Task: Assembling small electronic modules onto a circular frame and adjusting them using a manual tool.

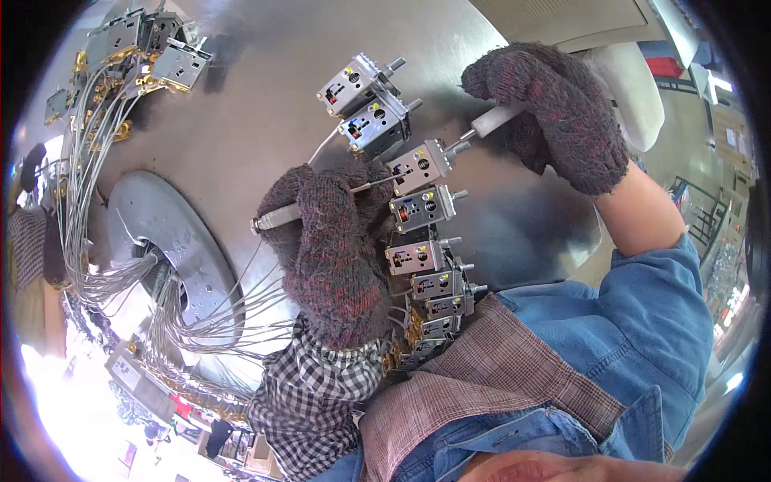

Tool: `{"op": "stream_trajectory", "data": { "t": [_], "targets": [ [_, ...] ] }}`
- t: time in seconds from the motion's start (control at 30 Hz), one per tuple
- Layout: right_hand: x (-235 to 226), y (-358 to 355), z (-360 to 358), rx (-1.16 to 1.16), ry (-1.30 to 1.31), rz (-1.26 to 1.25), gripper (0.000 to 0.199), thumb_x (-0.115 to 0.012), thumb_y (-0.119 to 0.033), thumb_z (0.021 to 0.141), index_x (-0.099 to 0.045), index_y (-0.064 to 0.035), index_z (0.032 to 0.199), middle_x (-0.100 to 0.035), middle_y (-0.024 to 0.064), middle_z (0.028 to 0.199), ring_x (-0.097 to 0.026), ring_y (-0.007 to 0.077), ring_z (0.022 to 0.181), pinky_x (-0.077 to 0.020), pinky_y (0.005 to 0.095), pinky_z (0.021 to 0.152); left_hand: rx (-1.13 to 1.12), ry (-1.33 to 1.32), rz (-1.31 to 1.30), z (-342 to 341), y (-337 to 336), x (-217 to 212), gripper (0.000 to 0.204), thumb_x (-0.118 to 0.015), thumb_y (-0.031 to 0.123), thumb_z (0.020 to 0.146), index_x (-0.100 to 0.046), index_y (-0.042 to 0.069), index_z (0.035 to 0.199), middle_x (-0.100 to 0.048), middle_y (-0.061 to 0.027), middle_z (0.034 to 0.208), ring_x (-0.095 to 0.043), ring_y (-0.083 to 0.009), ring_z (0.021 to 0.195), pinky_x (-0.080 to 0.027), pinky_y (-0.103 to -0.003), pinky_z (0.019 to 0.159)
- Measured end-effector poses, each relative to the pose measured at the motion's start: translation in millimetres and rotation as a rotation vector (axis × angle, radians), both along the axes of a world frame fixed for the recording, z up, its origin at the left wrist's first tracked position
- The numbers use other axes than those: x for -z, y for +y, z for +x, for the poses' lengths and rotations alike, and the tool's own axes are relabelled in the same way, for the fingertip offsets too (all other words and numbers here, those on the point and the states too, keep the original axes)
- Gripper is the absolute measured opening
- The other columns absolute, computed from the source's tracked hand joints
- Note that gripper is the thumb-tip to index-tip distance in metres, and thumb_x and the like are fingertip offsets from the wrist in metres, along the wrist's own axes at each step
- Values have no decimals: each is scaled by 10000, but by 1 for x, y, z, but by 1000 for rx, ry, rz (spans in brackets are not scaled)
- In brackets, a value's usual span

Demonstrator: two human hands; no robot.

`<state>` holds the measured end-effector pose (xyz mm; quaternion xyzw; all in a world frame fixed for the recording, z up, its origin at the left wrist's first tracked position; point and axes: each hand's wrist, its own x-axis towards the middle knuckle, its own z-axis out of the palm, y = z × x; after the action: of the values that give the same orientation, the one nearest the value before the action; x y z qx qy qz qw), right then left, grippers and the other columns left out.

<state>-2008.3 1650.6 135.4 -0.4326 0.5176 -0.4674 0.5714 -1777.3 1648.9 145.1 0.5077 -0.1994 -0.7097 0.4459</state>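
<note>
My left hand (333, 249), in a dark knitted glove, grips a thin screwdriver (281, 217) with a pale metal handle. Its slim blade reaches the side of a small silver metal box (420, 167) with a shaft, resembling a thermostat. Closed round a grey cylindrical tool (496, 119), my right hand (554, 112) wears a matching glove; the tool's narrow end meets that box's shaft. Two similar boxes (374, 124) sit beyond it, and several more (422, 207) run in a row toward my body. The gloves hide most of my fingers.
A grey metal disc (173, 241) with a central opening stands left, thin grey tubes (217, 329) bundled through it. More boxes (181, 63) with brass-coloured parts cluster at the far left. The metal table (265, 96) lies beneath; a beige casing (562, 20) is at far right.
</note>
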Motion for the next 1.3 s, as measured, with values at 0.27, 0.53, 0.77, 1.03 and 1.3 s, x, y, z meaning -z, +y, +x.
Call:
{"op": "stream_trajectory", "data": {
  "t": [0.27, 0.53, 0.77, 1.03, 1.3],
  "targets": [
    [-8, 3, 9, 71, 73, 147, 367, -506, -382, 916, -630, -64, 1053, -659, 48, 727, -506, 58, 445, -377, 197, 375, -94, 20, -216, -4, 5, -2, 219, -579, 185, 902, -523, 39, 1057, -639, -167, 877, -643, -256, 773, -557, -386, 647],
    [-17, 8, 14, 139, 41, 271, 315, -575, -327, 883, -646, -61, 1037, -662, 51, 724, -503, 62, 455, -386, 205, 394, -17, 90, -170, 0, 4, -8, 254, -563, 227, 914, -510, 40, 1077, -629, -166, 909, -642, -264, 805, -563, -399, 667],
    [-23, 10, 10, 95, 4, 158, 320, -580, -265, 893, -608, -42, 1120, -674, 57, 772, -566, 75, 571, -440, 209, 468, -16, 1, -171, 2, 3, -2, 297, -515, 278, 938, -477, 40, 1112, -621, -171, 935, -638, -281, 830, -568, -424, 688],
    [-6, 15, 0, -23, -33, -55, 380, -569, -240, 892, -546, -24, 1204, -605, 49, 782, -591, 112, 693, -472, 220, 525, -77, -67, -62, 3, 3, 0, 356, -512, 329, 937, -468, 27, 1119, -615, -169, 943, -635, -283, 837, -564, -419, 698],
    [-28, 13, 4, 34, 102, 204, 332, -555, -291, 911, -595, -63, 1150, -616, 5, 738, -554, 60, 596, -450, 196, 499, 78, -93, -130, 8, 0, 0, 371, -515, 343, 934, -477, 22, 1115, -613, -165, 949, -635, -278, 844, -553, -431, 721]
  ]
}}
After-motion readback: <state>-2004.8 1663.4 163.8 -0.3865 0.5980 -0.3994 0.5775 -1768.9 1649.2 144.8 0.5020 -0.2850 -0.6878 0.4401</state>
